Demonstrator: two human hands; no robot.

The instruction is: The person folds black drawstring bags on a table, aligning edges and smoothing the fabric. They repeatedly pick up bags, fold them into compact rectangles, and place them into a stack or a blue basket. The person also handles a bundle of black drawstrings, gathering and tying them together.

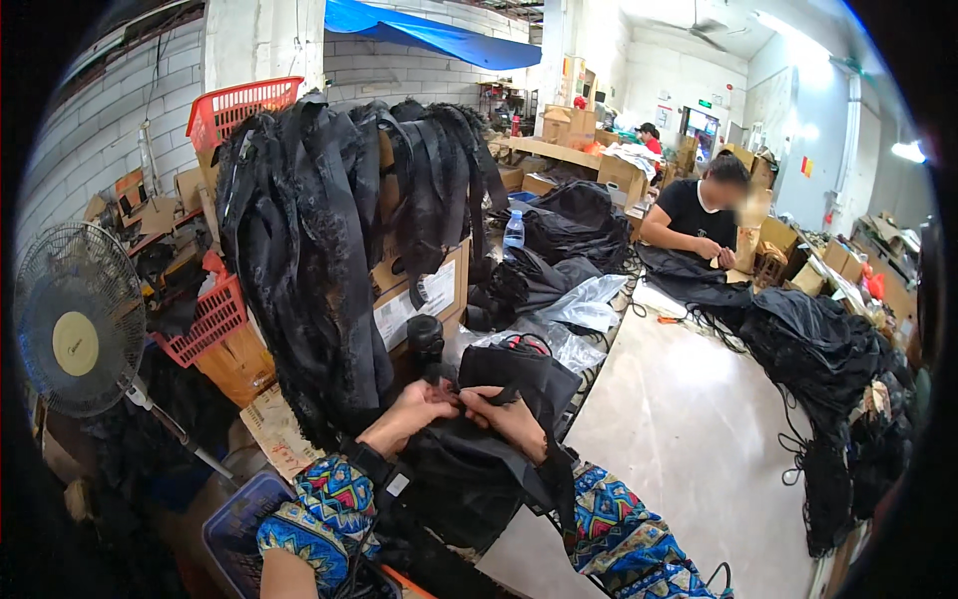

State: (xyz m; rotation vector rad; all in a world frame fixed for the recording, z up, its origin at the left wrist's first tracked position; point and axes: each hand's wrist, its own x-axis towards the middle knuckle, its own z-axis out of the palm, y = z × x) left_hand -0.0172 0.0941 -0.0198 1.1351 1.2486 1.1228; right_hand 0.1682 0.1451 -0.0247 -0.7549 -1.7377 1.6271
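My left hand (411, 415) and my right hand (511, 421) meet over a pile of black fabric (464, 449), fingertips pinched close together. Between them is a piece of black fabric, its edge mostly hidden by my fingers. The right hand also has a dark strip lying across its fingers. Just beyond my hands lies a folded black cloth piece (514, 371) with a bit of red at its top. A small dark cylindrical object (426, 337) stands beyond my left hand. Patterned blue sleeves cover both forearms.
Long black strips (329, 220) hang over cardboard boxes at left. A fan (78, 317), a red basket (212, 317) and a blue basket (235, 529) are on that side. A pale table (689, 419) bears black cloth (818, 339) at right. A co-worker (699, 215) handles fabric across it.
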